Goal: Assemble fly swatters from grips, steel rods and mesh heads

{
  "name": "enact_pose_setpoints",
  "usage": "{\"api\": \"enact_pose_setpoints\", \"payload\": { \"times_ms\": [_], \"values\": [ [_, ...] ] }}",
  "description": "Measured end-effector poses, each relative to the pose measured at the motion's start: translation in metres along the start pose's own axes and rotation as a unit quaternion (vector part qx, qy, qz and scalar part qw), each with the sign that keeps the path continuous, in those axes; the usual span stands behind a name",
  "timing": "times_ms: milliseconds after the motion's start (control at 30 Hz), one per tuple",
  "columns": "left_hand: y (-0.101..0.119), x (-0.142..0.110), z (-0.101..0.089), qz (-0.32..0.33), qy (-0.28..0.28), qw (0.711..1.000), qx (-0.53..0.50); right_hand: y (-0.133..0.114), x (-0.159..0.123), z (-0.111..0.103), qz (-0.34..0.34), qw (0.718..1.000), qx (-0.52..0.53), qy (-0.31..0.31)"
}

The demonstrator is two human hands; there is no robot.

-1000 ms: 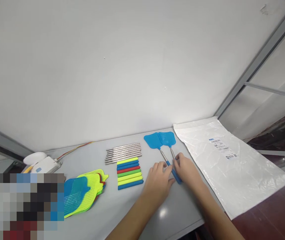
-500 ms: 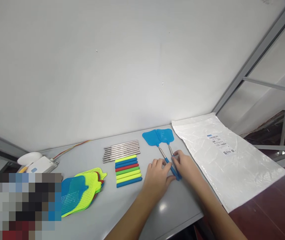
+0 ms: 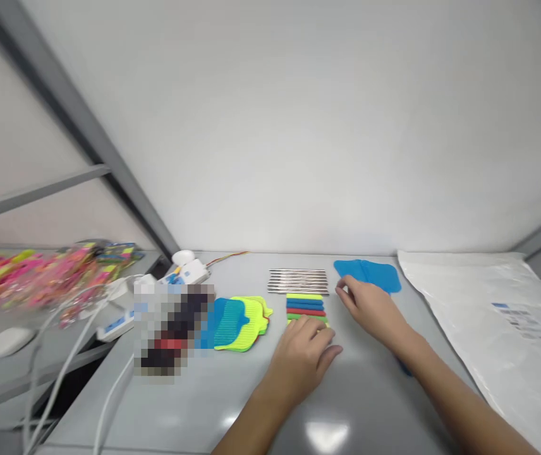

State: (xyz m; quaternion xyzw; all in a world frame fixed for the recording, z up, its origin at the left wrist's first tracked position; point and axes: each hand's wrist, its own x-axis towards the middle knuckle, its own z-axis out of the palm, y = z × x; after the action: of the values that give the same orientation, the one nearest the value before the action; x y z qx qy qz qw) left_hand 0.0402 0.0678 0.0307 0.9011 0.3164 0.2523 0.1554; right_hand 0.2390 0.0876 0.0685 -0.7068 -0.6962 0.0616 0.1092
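My left hand (image 3: 301,354) lies over the lower part of a row of coloured handle grips (image 3: 305,304), its thumb held apart and nothing visibly gripped. Some lower grips are hidden beneath it. Just right of a row of thin silver metal rods (image 3: 297,281) hovers my right hand (image 3: 370,309), with its fingers bent and a gap between thumb and forefinger. Behind that hand lie two overlapping blue fly swatters (image 3: 370,273); my right forearm covers most of their shafts. A stack of loose swatter heads (image 3: 249,322), blue on yellow-green, rests left of the grips.
A large white plastic bag (image 3: 488,316) with printed labels covers the table's right side. At left are a blurred-out pixelated object (image 3: 176,328), a white device (image 3: 192,272) with thin wires, and white cables (image 3: 76,354). Colourful packaged items (image 3: 47,275) lie on a neighbouring table.
Both hands have let go of the blue fly swatters and moved left, toward the grips and rods. The view has turned left, bringing the neighbouring table into sight.
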Motion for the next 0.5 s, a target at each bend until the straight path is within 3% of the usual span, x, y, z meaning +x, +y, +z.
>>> {"api": "enact_pose_setpoints", "payload": {
  "times_ms": [133, 267, 500],
  "values": [
    [-0.015, -0.032, -0.012, -0.069, 0.054, 0.996, 0.021, -0.042, 0.073, 0.014, -0.104, 0.994, -0.009, -0.045],
    [-0.016, -0.05, -0.01, -0.13, 0.052, 0.99, 0.03, -0.074, 0.129, 0.034, -0.169, 0.981, -0.017, -0.096],
    [-0.02, -0.056, 0.002, -0.222, 0.041, 0.974, 0.016, -0.091, 0.164, 0.052, -0.215, 0.96, -0.048, -0.173]
  ]
}}
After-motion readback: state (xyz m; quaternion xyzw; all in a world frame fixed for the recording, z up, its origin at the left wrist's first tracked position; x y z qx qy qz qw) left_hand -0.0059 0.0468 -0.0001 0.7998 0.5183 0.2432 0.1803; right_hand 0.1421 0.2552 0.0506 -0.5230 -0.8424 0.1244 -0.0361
